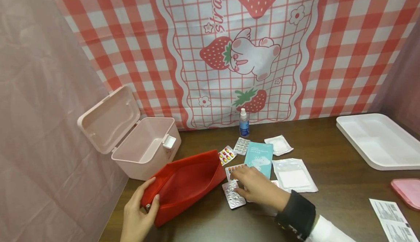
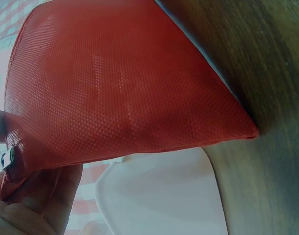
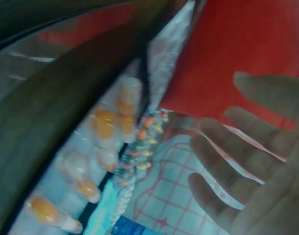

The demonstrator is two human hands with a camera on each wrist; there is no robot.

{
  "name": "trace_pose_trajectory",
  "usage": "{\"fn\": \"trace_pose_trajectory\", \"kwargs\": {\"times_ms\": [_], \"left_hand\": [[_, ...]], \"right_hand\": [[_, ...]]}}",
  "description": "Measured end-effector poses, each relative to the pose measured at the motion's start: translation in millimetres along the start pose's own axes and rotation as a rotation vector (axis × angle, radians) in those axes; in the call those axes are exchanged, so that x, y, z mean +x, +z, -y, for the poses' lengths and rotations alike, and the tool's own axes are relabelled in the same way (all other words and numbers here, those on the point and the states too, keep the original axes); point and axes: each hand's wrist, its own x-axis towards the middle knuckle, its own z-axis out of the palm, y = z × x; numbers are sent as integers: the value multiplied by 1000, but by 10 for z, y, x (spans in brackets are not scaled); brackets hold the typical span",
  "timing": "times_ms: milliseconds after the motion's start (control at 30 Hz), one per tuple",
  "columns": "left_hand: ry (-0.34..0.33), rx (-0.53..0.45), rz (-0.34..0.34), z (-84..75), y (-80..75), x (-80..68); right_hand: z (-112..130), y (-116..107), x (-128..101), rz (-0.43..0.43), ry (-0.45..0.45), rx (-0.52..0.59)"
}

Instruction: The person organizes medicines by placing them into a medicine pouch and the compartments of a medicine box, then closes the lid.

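My left hand (image 1: 139,207) pinches the left end of a red zip pouch (image 1: 193,183), thumb on the near side and fingers behind. The pouch gapes upward, and its textured outside (image 2: 120,88) fills much of the left wrist view. Over the blister packs, my right hand (image 1: 257,185) hovers with spread, loosely bent fingers and nothing between them. Beneath it lie a pack of orange capsules (image 1: 229,172) and a silver blister pack (image 1: 233,196), both partly covered. Further back are a red-and-yellow capsule pack (image 1: 226,156) and another silver pack (image 1: 241,146).
A pink box (image 1: 154,162) stands behind the pouch, lid raised. Beyond the right hand are a teal packet (image 1: 262,151), white gauze packets (image 1: 290,165) and a spray bottle (image 1: 244,125). A white tray (image 1: 370,158), a pink case (image 1: 408,191) and a printed strip (image 1: 390,216) lie right.
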Motion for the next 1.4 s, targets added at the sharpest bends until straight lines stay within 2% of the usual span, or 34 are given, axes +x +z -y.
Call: {"fn": "trace_pose_trajectory", "kwargs": {"times_ms": [200,467,833,1033,1267,1400], "left_hand": [[34,-6,-8,-6,-1,18],[47,-10,-1,-18,-11,24],[74,-28,-1,-15,-11,25],[62,-21,5,-17,-11,22],[62,-17,3,-11,-10,19],[73,-19,-1,-8,-11,21]], "right_hand": [[-24,138,-3,127,-4,-60],[22,181,14,241,63,-23],[40,181,28,258,79,-22],[39,175,40,293,118,56],[25,221,30,212,46,106],[23,222,32,200,23,163]]}}
